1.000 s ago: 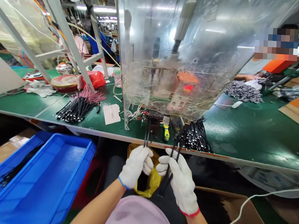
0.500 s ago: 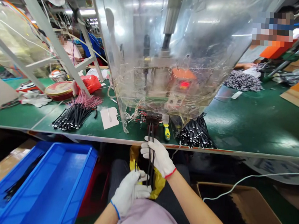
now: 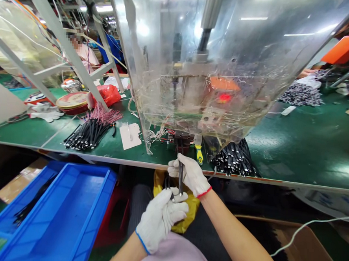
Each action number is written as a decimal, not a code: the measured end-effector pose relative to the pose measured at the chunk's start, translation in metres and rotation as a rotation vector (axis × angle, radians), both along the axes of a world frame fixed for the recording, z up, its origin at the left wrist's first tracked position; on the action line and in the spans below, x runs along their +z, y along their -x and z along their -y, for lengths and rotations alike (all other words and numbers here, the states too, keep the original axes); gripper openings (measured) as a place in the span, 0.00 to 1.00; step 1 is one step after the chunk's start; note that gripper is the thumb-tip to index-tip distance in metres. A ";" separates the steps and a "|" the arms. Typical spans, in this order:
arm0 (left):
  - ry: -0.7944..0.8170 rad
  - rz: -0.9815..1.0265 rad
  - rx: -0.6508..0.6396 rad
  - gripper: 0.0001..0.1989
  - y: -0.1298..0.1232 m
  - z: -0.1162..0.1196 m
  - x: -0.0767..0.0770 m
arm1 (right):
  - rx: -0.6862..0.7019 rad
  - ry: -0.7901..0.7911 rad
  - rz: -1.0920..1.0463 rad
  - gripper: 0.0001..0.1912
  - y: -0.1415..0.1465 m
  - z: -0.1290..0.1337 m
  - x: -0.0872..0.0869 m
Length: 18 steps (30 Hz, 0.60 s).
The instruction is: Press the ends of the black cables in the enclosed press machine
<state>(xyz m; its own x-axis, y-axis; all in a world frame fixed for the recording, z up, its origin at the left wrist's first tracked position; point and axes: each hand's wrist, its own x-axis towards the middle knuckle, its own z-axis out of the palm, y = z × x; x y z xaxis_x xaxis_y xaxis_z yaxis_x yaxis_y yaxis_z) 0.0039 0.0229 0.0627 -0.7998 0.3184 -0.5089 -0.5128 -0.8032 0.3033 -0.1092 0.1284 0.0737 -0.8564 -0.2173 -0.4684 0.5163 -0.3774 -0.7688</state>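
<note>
My right hand (image 3: pixel 191 175), in a white glove with a red cuff, is closed around black cables (image 3: pixel 180 178) just in front of the bench edge. Their upper ends run up to a dark metal fixture (image 3: pixel 183 139) at the foot of a machine behind a clear shield. Lower down, my left hand (image 3: pixel 163 216), gloved in white with a blue cuff, is closed at the cables' lower ends, where small metal tips show. Some of its fingers are curled out of sight. A yellow-green handled scraper (image 3: pixel 199 155) lies right of the fixture.
Bundles of black cables lie left (image 3: pixel 88 131) and right (image 3: pixel 236 158) on the green bench (image 3: pixel 303 154). The clear shield (image 3: pixel 176 95) hangs over the fixture. Blue trays (image 3: pixel 65 214) stand at lower left, a cardboard box (image 3: pixel 309 245) at lower right. Co-workers sit beyond.
My left hand has moved up and slightly right, nearer my right hand. The cables between the hands now look closer together. The view has shifted a little.
</note>
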 end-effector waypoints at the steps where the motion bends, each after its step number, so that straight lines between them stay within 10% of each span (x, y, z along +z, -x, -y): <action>1: -0.027 -0.009 0.001 0.09 0.000 0.001 -0.002 | -0.015 0.009 -0.006 0.21 0.005 0.001 0.001; 18: 0.094 0.090 0.053 0.08 -0.004 0.012 -0.025 | -0.084 0.084 0.070 0.22 0.028 0.007 0.003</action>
